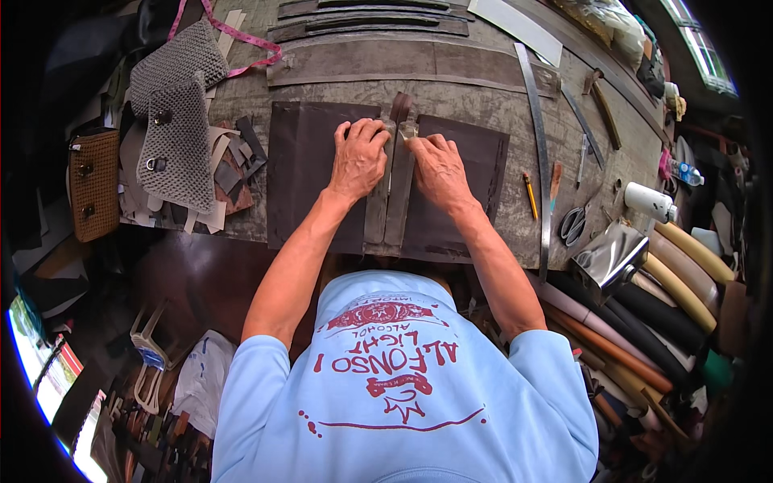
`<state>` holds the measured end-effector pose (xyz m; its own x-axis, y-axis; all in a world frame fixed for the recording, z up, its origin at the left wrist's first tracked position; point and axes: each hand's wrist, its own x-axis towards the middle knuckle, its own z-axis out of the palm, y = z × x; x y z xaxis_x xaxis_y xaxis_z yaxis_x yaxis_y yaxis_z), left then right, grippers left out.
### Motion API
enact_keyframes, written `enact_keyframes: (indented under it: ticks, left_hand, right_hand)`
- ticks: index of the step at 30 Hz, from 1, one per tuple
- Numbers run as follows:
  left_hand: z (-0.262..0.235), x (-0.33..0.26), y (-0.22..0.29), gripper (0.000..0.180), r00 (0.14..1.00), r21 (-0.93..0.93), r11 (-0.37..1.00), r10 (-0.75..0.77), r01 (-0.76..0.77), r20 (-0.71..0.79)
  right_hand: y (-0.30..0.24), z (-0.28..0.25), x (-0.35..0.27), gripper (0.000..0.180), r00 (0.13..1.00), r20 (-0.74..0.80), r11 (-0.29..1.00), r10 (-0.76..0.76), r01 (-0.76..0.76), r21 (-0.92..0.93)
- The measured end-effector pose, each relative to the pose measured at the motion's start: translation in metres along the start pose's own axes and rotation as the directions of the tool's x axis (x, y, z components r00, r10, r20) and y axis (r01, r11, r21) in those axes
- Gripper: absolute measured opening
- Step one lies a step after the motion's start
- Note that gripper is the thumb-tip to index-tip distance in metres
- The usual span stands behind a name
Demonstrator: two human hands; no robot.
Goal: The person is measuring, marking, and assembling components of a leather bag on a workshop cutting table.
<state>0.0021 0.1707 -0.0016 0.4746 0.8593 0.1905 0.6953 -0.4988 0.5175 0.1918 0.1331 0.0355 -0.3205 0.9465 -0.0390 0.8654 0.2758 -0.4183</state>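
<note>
We are working at the workbench, where the left dark panel and the right dark panel are lying side by side. Along their facing edges, the left grey strip and the right grey strip are running lengthwise. Our left hand is resting at the upper end of the left strip, its fingers bent and close together. Our right hand is bringing thumb and forefinger to the upper end of the right strip, beside a pale, shiny piece. We cannot tell whether either hand is pinching material or only pressing on it.

We are judging the step in hand to be alignment of the strip ends. The next move is probably calling for even pressure down both strips, keeping the edges parallel; uneven pressure could be skewing one strip.

The hands are hiding part of the strips' upper ends and most fingertip contact. A brown loop is standing just beyond; its attachment is remaining unclear. The shirt is lying below the panels' near edge, and the lap is hidden.
</note>
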Motion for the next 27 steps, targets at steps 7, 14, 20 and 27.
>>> enact_keyframes:
  ticks: [7,14,20,27]
  left_hand:
    - [-0.002,0.002,0.001,0.027,0.999,-0.006,1.000,0.014,-0.013,0.049]
    - [-0.004,0.000,-0.002,0.029,0.995,-0.010,1.000,-0.010,0.011,0.095]
    - [-0.005,0.003,0.001,0.030,0.994,-0.030,1.000,0.005,-0.002,0.105]
    - [-0.006,0.000,-0.004,0.034,0.991,-0.011,1.000,0.004,-0.003,0.131]
  right_hand:
    - [0.003,0.017,-0.004,0.033,0.983,-0.170,0.993,0.071,-0.055,0.102]
    - [-0.023,-0.007,-0.019,0.025,0.970,0.039,0.855,0.240,-0.231,0.464]
    - [-0.001,0.012,-0.010,0.020,0.918,-0.101,0.751,0.383,-0.246,0.613]
    - [-0.023,0.014,0.003,0.030,0.861,0.306,-0.063,0.408,-0.307,0.950]
